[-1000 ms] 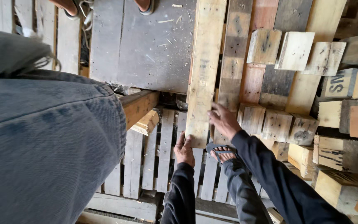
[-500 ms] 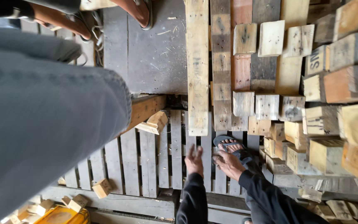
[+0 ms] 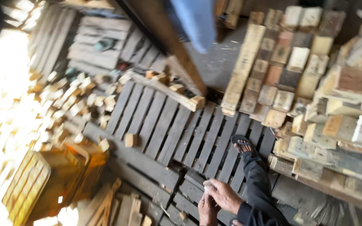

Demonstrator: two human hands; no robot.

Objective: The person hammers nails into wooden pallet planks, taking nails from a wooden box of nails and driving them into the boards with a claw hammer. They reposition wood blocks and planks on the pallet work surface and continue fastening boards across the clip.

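Long plank (image 3: pixel 243 68) lying flat at the far right, on top of the stacked wood, long axis running near to far with a slight lean: far end tipped rightward, near end pointing down-left toward the pallet (image 3: pixel 181 134). Near end overhanging the pallet's far edge, just beside rows of square blocks (image 3: pixel 281 79) on its right. Untouched by either hand, well apart from both.

Both hands low at the near edge, close together and touching. Right hand (image 3: pixel 224 195) palm down, fingers loosely curled over the left, nothing clearly held; something small and pale at the fingertips, too blurred to tell. Left hand (image 3: pixel 207 210) beneath it, partly cut off by the frame edge, grip impossible to tell. Dark sleeve (image 3: pixel 254 213) leading off to the right.

Sandalled foot (image 3: pixel 242 145) planted on the pallet slats, between the hands and the plank, dark trouser leg (image 3: pixel 256 175) running near from it.

Pallet slats grey, running near to far at a slant. Small loose block (image 3: pixel 130 139) resting on the pallet's left part. Yellow crate (image 3: pixel 51 180) at the near left, tilted. Heap of pale offcuts (image 3: pixel 63 104) at the left, washed out by bright light. Blue cloth (image 3: pixel 195 21) hanging in at the far middle, blurred.
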